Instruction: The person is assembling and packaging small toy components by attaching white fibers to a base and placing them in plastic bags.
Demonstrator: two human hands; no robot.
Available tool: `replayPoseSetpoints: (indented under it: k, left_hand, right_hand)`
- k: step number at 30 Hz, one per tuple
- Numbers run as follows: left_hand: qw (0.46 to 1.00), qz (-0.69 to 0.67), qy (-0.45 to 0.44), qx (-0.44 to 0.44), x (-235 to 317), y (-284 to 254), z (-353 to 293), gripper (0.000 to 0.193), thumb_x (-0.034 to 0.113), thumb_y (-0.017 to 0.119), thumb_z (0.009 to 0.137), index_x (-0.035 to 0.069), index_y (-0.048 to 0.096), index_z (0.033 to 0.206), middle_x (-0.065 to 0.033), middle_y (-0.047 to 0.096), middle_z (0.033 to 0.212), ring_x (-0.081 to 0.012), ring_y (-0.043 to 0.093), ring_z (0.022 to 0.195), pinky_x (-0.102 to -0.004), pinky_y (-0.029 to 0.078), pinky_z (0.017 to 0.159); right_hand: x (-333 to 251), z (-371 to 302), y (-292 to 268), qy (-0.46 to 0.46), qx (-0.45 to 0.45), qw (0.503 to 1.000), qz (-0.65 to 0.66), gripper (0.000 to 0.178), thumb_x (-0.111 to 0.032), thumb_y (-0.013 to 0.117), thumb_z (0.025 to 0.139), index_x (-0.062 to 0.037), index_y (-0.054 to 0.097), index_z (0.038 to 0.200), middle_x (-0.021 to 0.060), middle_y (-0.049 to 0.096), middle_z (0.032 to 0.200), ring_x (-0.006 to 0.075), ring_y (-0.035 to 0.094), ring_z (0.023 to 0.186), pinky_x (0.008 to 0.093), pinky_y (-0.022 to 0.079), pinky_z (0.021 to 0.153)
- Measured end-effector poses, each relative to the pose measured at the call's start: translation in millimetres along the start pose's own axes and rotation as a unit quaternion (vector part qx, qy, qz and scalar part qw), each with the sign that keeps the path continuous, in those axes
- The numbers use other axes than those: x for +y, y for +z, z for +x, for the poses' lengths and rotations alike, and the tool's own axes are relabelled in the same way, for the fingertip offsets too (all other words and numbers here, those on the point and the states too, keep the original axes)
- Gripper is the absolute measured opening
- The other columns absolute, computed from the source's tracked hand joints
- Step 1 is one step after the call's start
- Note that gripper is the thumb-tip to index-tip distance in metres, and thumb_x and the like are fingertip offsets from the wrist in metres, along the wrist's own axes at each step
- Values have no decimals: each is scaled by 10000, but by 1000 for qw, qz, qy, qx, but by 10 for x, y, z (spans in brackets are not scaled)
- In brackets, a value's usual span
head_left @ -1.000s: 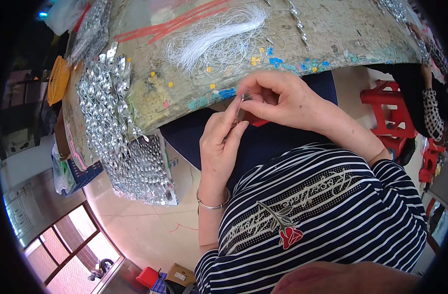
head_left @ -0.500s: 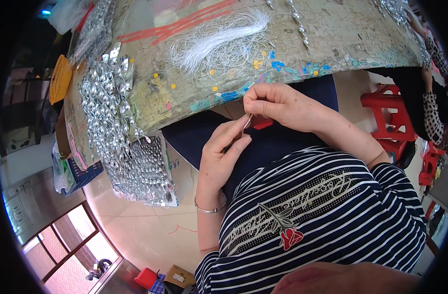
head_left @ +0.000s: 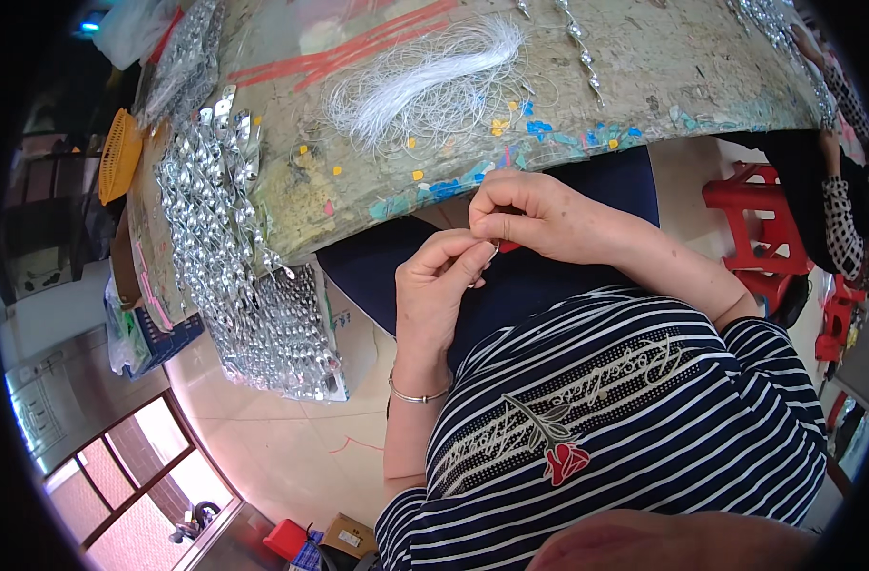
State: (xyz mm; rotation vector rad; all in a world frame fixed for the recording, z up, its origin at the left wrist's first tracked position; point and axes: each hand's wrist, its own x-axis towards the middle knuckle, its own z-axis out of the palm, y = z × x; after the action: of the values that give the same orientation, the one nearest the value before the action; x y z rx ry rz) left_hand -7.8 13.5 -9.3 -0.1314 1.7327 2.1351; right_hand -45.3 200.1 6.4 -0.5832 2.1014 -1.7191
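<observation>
Over my lap, just off the table's near edge, both hands work close together. My left hand is closed, thumb and index finger pinching a thin pale strand, of which only a small bit shows beside the fingertips. My right hand pinches at the same spot, its fingertips touching or nearly touching the left ones. Most of what they hold is hidden by the fingers. Beyond them on the table lies a loose bundle of white thread. Twisted silver foil strips hang over the table's left side.
A single twisted silver strip and red bands lie on the tabletop. A yellow basket stands at the left. Red stools are at the right, near another person's checked sleeve. Boxes sit on the floor behind.
My left hand has shifted slightly right and its thumb and index finger have closed together. My right hand has dipped a little toward it. The strand between them now shows less.
</observation>
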Motion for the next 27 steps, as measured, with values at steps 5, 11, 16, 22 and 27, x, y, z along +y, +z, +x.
replayPoseSetpoints:
  k: [5,11,16,22,27]
  left_hand:
    - [999,-9,-31,17,-11,49,-28,83,28,678,835,6,692,914,-38,645,901,-67,573,719,-191,458,587]
    - [999,45,-1,26,38,-1,-82,75,33,687,827,9,694,898,-37,644,896,-63,572,721,-182,446,573]
    - [984,115,69,114,27,-238,-156,65,14,687,818,0,698,880,-48,646,895,-68,564,720,-182,436,581]
    - [979,118,90,140,-81,-414,-254,67,-23,677,812,-11,695,875,-66,648,897,-84,570,756,-194,445,640]
    - [964,164,169,124,42,-277,-131,44,-24,663,824,-16,675,866,-82,654,932,-115,594,843,-219,470,745]
  right_hand:
    - [14,10,10,17,-4,1000,3,144,-145,587,888,-1,592,883,78,562,853,173,547,806,300,450,726]
    - [-1,-13,-9,15,-5,1000,23,93,-121,613,883,-32,587,875,40,530,830,153,526,801,289,440,733]
    - [45,-135,-349,-90,60,971,-212,85,-101,635,858,-37,629,913,68,568,846,217,555,816,306,445,726]
    - [-36,-324,-642,-20,118,967,-223,43,-68,614,872,-25,615,876,38,541,812,150,524,792,256,414,707]
    - [-174,-262,-524,-65,129,965,-218,41,-72,622,866,-33,617,874,41,558,815,167,534,789,264,424,713]
